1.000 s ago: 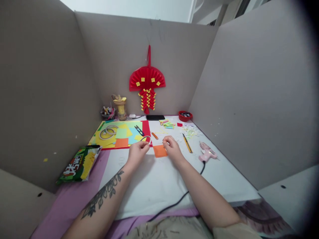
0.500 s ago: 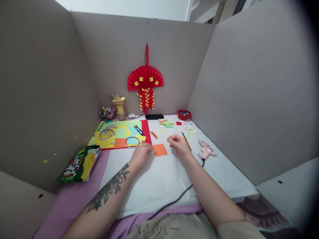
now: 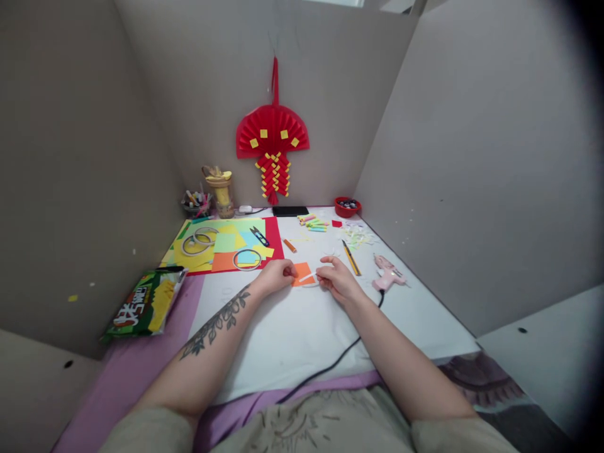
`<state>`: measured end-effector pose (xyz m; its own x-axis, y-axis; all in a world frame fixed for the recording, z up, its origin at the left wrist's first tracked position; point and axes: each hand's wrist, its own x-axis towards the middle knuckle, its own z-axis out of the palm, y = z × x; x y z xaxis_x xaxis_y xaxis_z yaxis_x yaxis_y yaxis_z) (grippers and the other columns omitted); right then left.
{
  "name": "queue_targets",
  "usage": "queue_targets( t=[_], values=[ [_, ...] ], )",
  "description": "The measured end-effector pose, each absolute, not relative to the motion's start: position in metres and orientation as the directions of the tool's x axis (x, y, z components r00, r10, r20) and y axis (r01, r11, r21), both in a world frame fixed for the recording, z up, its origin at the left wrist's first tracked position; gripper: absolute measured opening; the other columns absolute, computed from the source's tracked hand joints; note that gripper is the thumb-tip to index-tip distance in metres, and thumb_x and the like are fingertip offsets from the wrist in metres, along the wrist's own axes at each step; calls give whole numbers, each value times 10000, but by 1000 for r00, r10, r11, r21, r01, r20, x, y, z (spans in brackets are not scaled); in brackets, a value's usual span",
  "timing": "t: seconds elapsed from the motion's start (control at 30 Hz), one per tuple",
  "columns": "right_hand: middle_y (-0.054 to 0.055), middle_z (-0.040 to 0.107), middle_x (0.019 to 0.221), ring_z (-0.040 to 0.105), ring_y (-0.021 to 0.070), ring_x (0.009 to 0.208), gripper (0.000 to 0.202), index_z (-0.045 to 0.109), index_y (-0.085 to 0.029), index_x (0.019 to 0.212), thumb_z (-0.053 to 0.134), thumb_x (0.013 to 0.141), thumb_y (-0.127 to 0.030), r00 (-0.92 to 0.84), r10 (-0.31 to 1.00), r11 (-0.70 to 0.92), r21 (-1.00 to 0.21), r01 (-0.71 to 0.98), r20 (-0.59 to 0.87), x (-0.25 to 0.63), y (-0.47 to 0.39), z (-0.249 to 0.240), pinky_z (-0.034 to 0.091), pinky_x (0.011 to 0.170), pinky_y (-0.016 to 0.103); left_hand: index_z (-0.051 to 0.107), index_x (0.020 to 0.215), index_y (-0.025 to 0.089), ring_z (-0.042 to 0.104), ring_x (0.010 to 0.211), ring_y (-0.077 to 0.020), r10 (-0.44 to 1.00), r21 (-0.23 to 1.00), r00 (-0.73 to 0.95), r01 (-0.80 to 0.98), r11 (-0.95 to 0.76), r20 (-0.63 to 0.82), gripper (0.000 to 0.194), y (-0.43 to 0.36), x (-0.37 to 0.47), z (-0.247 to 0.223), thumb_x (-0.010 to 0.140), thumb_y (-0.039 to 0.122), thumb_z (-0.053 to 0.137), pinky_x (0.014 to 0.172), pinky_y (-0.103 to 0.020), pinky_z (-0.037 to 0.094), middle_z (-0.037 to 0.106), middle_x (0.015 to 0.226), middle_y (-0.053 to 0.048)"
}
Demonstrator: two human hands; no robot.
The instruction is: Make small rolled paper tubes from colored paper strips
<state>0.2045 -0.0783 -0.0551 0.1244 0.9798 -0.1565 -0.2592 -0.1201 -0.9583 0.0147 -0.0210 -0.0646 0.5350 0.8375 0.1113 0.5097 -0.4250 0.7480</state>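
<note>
A small square of orange paper (image 3: 304,271) lies on the white table cover between my hands. My left hand (image 3: 277,274) has its fingers curled together at the paper's left edge, pinching it. Across the paper's right part runs a thin white strip (image 3: 307,277), its outer end between the thumb and fingers of my right hand (image 3: 338,278). Just beyond the paper is a short orange stick-like piece (image 3: 289,245). To the right of my right hand lies a yellow-and-black craft knife (image 3: 352,258).
A pink glue gun (image 3: 387,273) with a black cord sits at right. Coloured paper sheets (image 3: 226,242), tape rolls (image 3: 194,245) and thread snips (image 3: 259,236) lie at left. Rolled paper tubes (image 3: 313,223), a red bowl (image 3: 348,207) and a snack bag (image 3: 144,303) stand around.
A white strip now shows between my right fingers, over the orange paper. My right hand's fingers have spread a little. The view has tilted downward slightly.
</note>
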Motion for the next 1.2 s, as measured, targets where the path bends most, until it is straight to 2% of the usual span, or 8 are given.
queue_targets(
  t=[0.07,0.37,0.67,1.2],
  values=[
    [-78,550,503,445,77,387,427,439,-217,898,679,546,-222,111,980,-134,-961,-241,-164,201,-79,-55,288,367,163,653,751,167,597,690,-141,833,757,543,497,-424,110,147,-21,12,-65,637,157,561,623,-234,450,676,757,-15],
    [-100,448,369,314,60,296,318,468,-208,824,660,573,-250,103,966,-226,-969,-97,-236,192,-78,-58,152,297,153,657,774,180,588,678,-135,815,737,565,495,-460,130,175,-17,10,-70,624,172,568,592,-222,434,673,766,-4],
    [-102,441,357,280,55,283,286,457,-209,800,637,581,-245,98,970,-218,-974,-60,-223,190,-77,-62,140,292,160,655,799,179,594,706,-139,813,727,575,518,-451,95,186,-17,9,-67,633,203,575,597,-213,434,677,795,-9],
    [-110,421,353,310,58,286,270,434,-209,753,610,550,-188,188,958,-210,-976,-60,-217,188,-79,-61,178,301,169,674,834,179,595,706,-136,806,686,589,561,-463,63,222,-18,8,-63,643,205,565,604,-205,430,687,802,-4]
  ],
)
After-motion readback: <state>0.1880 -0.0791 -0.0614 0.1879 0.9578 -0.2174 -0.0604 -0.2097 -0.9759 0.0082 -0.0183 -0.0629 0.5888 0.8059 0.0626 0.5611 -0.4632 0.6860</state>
